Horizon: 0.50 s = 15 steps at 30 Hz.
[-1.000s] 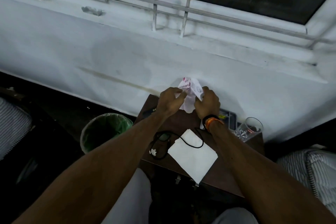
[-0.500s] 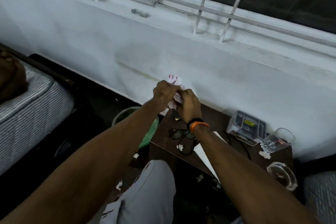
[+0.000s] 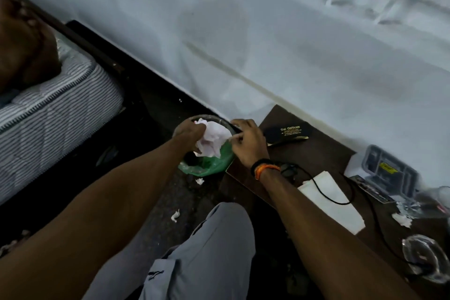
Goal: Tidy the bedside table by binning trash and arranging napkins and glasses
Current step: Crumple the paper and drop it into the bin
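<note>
A crumpled white paper wad (image 3: 213, 139) hangs just above the bin (image 3: 207, 169), a round bin with a green liner on the floor left of the bedside table (image 3: 319, 153). My left hand (image 3: 188, 135) grips the wad from the left. My right hand (image 3: 247, 142) pinches its right edge with curled fingers. On the dark brown table lie a flat white napkin (image 3: 333, 202), black eyeglasses with a cord (image 3: 289, 170) and a black glasses case (image 3: 289, 133). A drinking glass (image 3: 442, 198) stands blurred at the far right edge.
A clear plastic box (image 3: 387, 173), a paper scrap (image 3: 401, 219) and a glass ashtray (image 3: 423, 256) sit on the table's right side. Small paper bits (image 3: 199, 181) lie on the dark floor. A striped mattress (image 3: 48, 109) is at left, the white wall behind.
Both hands carried the crumpled paper left off the table and down over the bin. My view swung left and down with them.
</note>
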Available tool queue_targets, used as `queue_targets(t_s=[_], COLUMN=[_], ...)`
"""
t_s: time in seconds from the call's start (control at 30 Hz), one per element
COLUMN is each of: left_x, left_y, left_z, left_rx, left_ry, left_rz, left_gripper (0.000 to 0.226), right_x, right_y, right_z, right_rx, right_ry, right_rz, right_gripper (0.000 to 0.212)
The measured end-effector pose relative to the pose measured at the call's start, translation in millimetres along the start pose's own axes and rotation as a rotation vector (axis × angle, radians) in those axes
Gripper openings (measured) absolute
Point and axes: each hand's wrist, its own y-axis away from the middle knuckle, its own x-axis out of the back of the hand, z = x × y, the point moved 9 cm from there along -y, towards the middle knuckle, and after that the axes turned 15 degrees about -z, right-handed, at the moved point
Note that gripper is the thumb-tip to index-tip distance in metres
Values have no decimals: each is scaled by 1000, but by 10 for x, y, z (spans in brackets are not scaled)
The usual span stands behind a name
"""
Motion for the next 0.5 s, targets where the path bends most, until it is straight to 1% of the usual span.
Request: queue_targets(t_s=[0.07, 0.13, 0.2, 0.27, 0.37, 0.43, 0.5], left_x=[-117, -179, -169, -119, -44, 22, 4], left_y=[-153, -418, -753, -1134, -1484, -1424, -1237], left_z=[-167, -363, -519, -653, -746, -725, -604], left_rx=[47, 98, 82, 69, 59, 60, 36], left_ry=[103, 150, 216, 179, 38, -10, -36], left_rz=[-74, -125, -104, -34, 42, 93, 78], left_gripper=[35, 43, 41, 46, 60, 62, 58], right_x=[-73, -129, -178, -241, -359, -479, -589], right_y=[-38, -97, -156, -239, -377, -477, -561], right_z=[119, 219, 302, 345, 324, 325, 312], right_rx=[-15, -16, -27, -28, -37, -61, -73], right_ry=[38, 52, 59, 80, 149, 162, 171], right_rz=[4, -2, -24, -62, -129, -193, -243], right_gripper=[37, 33, 30, 26, 20, 18, 18])
